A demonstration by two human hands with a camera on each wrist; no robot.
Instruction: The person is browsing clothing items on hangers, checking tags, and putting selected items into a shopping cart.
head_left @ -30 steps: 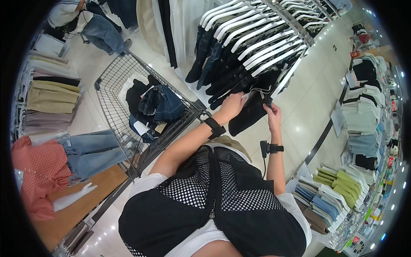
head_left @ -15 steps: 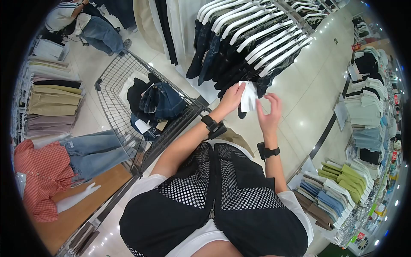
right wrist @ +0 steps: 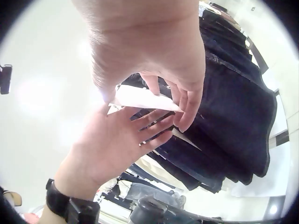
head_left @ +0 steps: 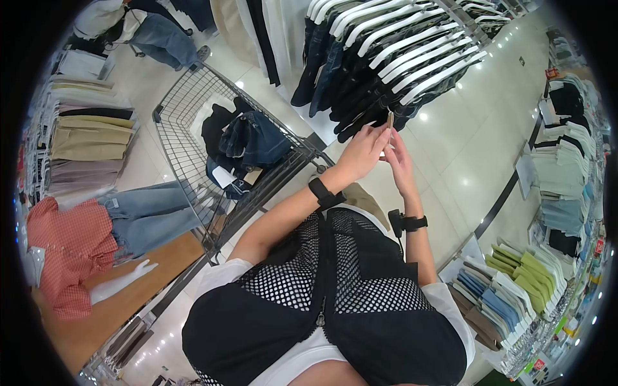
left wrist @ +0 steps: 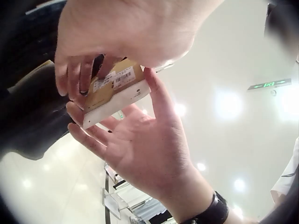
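Pinching a tan and white tag (left wrist: 117,95) at its edges, the right hand (left wrist: 149,149) keeps thumb and fingers on it, while the left hand (head_left: 359,156) reaches in with fingers against it; whether that one grips or merely touches cannot be told, its thumb being mostly hidden. The tag is between both hands, just beside dark trousers (head_left: 360,80) on white hangers. Two pale stickers, one with a barcode (left wrist: 124,78), show on its tan part, their print too small to read; no brand is legible, and the tag stands nearly edge-on in the head view. A green sign (left wrist: 269,85) has blurred symbols. Red signs (head_left: 599,246) on the far shelves are unreadable. A white label (head_left: 223,177) lies among clothes in a cart (head_left: 156,114). Another person (head_left: 164,42) is cut off at top left.
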